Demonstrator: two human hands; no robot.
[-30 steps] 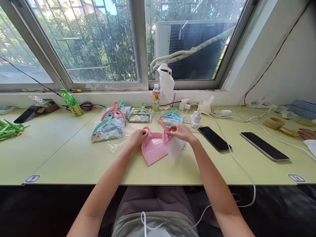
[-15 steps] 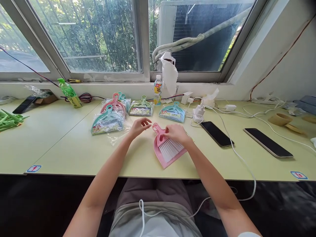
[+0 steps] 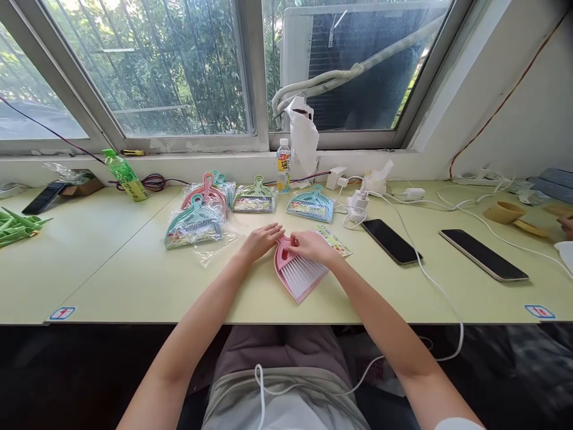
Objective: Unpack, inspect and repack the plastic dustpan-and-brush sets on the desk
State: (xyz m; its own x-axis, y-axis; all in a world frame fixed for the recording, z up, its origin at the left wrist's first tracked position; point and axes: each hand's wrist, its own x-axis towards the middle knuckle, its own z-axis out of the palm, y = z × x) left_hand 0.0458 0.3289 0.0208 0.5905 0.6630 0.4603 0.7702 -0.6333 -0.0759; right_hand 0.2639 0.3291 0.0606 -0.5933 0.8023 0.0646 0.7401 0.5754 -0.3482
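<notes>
A pink dustpan (image 3: 279, 270) lies on the table in front of me, with a small pink brush (image 3: 304, 273) with white bristles resting in it. My right hand (image 3: 310, 243) is closed on the brush's handle, thumb and fingers pinched together. At the dustpan's handle end is my left hand (image 3: 262, 242), its fingers curled over the handle and hiding its tip. A printed card (image 3: 333, 240) lies flat just behind my right hand.
Bagged dustpan sets (image 3: 196, 226) are grouped at back left; a green one (image 3: 254, 197) and a blue one (image 3: 310, 204) lie farther back. A drink bottle (image 3: 283, 166) stands behind them. Phones (image 3: 391, 240) and white cables are on the right. Another person's hand (image 3: 567, 226) shows at the right edge.
My left hand has moved right and onto the dustpan's handle. The dustpan and brush have shifted slightly left, and more of the printed card shows. Another person's hand has appeared at far right.
</notes>
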